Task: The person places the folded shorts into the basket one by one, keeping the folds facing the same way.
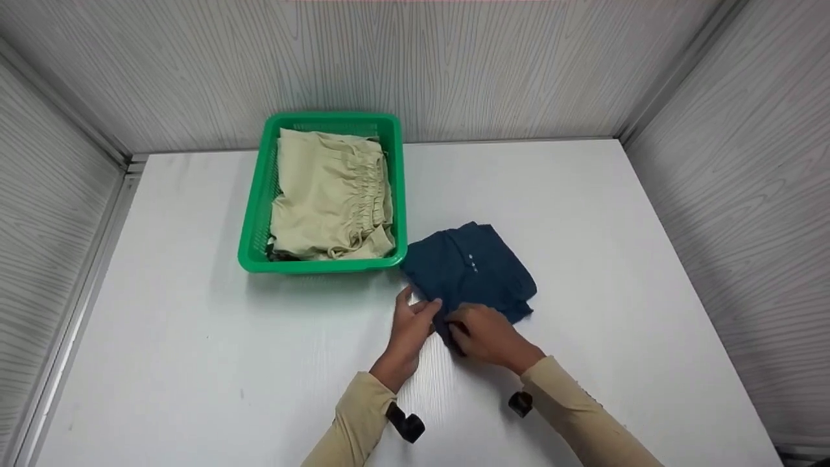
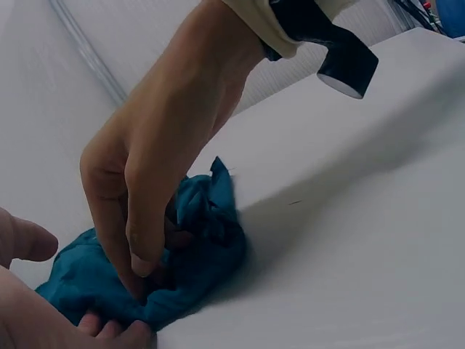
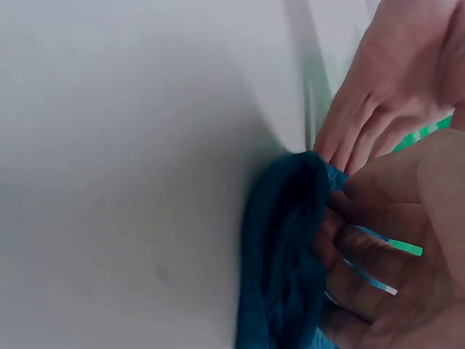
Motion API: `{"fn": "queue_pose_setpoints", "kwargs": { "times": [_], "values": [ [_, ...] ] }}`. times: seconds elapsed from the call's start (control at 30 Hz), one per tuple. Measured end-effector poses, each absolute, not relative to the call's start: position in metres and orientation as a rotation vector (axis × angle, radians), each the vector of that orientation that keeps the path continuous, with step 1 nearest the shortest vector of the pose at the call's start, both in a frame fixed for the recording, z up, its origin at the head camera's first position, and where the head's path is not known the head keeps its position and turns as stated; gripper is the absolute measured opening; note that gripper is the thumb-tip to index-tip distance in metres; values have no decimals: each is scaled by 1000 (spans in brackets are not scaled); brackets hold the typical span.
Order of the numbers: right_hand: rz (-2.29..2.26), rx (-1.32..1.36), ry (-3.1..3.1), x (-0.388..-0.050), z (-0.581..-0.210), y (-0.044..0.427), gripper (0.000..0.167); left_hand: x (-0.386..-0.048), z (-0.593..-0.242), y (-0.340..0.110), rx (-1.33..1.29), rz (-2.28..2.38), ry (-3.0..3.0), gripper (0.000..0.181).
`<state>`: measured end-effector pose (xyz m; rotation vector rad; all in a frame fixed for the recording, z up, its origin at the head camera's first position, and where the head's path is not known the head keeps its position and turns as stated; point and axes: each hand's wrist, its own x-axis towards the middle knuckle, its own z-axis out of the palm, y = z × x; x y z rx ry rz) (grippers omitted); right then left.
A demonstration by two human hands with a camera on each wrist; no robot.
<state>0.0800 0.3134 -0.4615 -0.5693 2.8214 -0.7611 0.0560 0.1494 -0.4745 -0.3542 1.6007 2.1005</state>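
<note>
A folded dark blue garment (image 1: 476, 266) with a few small white marks lies on the white table, just right of the green basket; its exact kind cannot be made out. My right hand (image 1: 486, 331) pinches the garment's near edge with curled fingers, bunching the cloth. In the right wrist view, those fingers (image 3: 363, 283) are at a rolled fold of the fabric. At the near left edge, my left hand (image 1: 410, 327) touches the cloth with its fingers. The left wrist view shows the left thumb (image 2: 33, 241) held apart from the garment (image 2: 196, 269).
The green plastic basket (image 1: 249, 227) stands at the back, left of the garment. Inside it lies folded beige clothing (image 1: 324, 194) with a gathered waistband and cord, over something dark. Grey wood-grain panels (image 1: 454, 71) enclose the table (image 1: 175, 324) at the back and sides.
</note>
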Motion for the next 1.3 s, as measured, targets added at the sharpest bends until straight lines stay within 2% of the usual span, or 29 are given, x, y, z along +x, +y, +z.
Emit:
{"fn": "queue_pose_setpoints", "kwargs": {
  "times": [0.07,0.3,0.57,0.67,0.73,0.8,0.97,1.13,1.3],
  "values": [
    [-841,-588,2765,86,-463,309,20,56,-476,146,-346,2080,1634,77],
    [-1129,-589,2522,102,-471,304,26,56,-479,134,-156,1931,1737,55],
    [-1460,-560,2387,110,-473,312,21,62,-484,139,-44,1778,2012,69],
    [-1581,-441,2557,109,-469,327,16,65,-486,142,-32,1819,2003,73],
    [-1592,-252,2732,107,-465,340,16,66,-487,143,-49,1870,1955,75],
    [-1515,-8,2876,104,-467,354,24,65,-488,143,-90,1914,1902,77],
    [-1445,498,2669,101,-458,376,62,61,-492,142,-205,2054,1705,81],
    [-1682,720,2199,94,-451,381,85,59,-495,142,-322,2141,1517,85],
    [-1863,788,1884,88,-448,380,91,57,-497,141,-361,2174,1389,87]
  ]
}}
